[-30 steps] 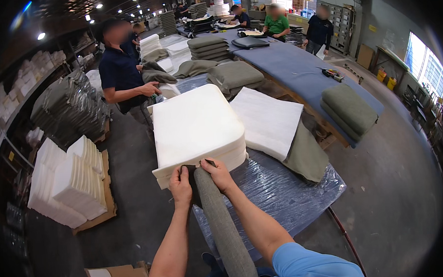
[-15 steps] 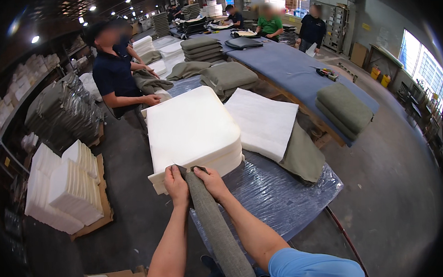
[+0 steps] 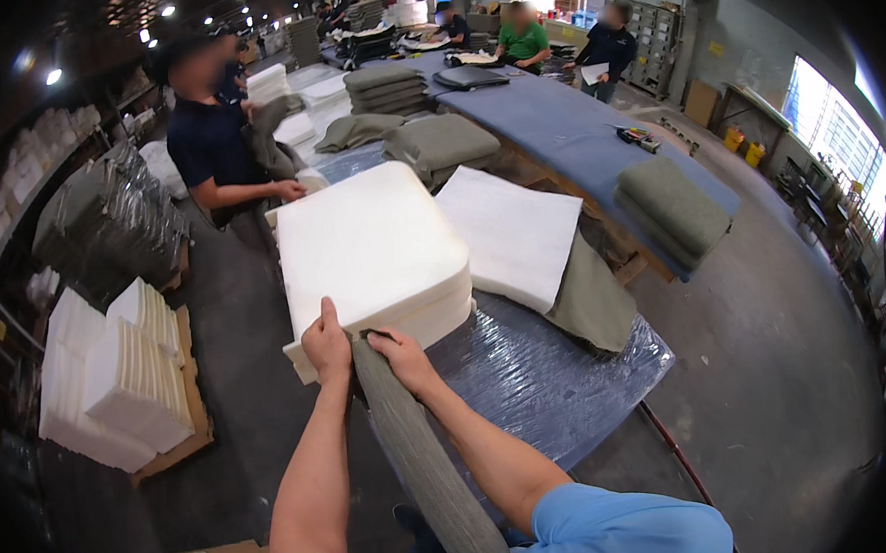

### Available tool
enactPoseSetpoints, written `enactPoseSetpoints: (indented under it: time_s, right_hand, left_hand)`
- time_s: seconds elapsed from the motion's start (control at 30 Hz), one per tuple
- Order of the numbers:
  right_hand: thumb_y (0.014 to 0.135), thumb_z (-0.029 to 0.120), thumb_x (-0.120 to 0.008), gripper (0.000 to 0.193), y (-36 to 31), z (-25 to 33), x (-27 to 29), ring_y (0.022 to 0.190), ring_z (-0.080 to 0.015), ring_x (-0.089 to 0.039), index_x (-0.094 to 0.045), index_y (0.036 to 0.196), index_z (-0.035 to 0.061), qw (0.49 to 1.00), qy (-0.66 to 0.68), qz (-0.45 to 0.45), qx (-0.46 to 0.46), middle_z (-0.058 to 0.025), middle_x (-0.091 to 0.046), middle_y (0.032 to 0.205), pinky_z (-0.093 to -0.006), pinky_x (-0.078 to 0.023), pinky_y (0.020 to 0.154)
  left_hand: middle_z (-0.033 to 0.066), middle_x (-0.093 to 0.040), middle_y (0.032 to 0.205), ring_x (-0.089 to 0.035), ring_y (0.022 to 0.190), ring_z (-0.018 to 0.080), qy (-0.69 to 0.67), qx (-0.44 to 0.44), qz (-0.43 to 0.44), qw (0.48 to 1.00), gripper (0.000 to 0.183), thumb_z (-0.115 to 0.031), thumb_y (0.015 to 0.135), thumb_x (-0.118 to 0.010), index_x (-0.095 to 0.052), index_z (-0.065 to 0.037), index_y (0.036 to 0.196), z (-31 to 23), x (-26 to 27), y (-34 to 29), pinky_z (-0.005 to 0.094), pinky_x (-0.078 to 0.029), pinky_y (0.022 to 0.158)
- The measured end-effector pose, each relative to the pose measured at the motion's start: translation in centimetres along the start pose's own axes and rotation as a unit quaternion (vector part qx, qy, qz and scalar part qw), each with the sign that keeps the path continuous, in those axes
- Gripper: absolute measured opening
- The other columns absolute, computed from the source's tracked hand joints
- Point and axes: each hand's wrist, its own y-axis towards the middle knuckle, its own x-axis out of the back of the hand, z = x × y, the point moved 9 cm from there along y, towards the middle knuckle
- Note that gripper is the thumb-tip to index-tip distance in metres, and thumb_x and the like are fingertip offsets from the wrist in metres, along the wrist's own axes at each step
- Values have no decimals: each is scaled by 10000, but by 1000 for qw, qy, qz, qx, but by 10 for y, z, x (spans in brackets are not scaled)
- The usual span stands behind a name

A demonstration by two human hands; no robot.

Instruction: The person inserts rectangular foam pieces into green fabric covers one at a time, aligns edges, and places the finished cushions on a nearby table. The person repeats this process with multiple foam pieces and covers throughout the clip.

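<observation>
A grey-green fabric cover hangs as a long narrow roll from my hands down toward my body. My right hand is closed on its upper edge, thumb along the top. My left hand is closed at the left side of that edge, its thumb pointing up; its fingertips are partly hidden. Just beyond both hands sits a stack of white foam cushions with rounded corners, on a table covered in clear plastic film. Right of it, a white foam pad lies tilted on grey-green fabric.
Folded grey-green covers are piled farther back. A co-worker in dark clothing stands at the left, handling fabric. A long blue-topped table runs along the right, bearing folded fabric and hand tools. White foam stacks stand on the floor at left.
My left thumb has lifted from the cover's edge and now points up against the foam stack. The whole view has shifted slightly. The co-worker at left has drawn the fabric closer to the body.
</observation>
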Motion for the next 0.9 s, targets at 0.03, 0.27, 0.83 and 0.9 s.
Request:
enactPoseSetpoints:
  time_s: [0.03, 0.27, 0.83, 0.9]
  right_hand:
    - [996, 238, -614, 296, 4, 0, 1, 903, -82, -577, -691, 1155, 0, 1000, -14, -12, 3, -2, -676, 985, -249, -466, 814]
    - [962, 212, -626, 309, 2, -15, -15, 916, -106, -608, -713, 1157, -10, 999, 7, -46, 16, -17, -714, 962, -270, -484, 855]
    - [1036, 237, -617, 256, -11, 15, -6, 848, -120, -586, -713, 1075, 4, 988, -105, -68, 87, -14, -663, 921, -277, -475, 796]
    - [1039, 242, -625, 257, -16, 45, -6, 832, -142, -585, -709, 1042, -2, 946, -202, -102, 234, -31, -661, 901, -283, -474, 793]
  left_hand:
    - [166, -608, 598, -502, 585, 188, 14, -7, -4, 1000, 653, -488, 1025, -575, -646, 94, 736, 1, 2, 4, 437, -419, 617]
    - [290, -609, 725, -612, 683, 465, 124, -30, 19, 992, 578, -470, 987, -583, -677, 47, 746, -2, 11, 14, 501, -465, 675]
    - [50, -677, 838, -613, 819, 158, -229, 137, 267, 926, 837, -724, 1038, -265, -725, -44, 874, 21, -8, -11, 301, -471, 788]
    - [53, -682, 947, -608, 906, 155, -280, 189, 310, 889, 803, -721, 1041, -260, -713, -62, 962, 17, -16, -43, 305, -478, 837]
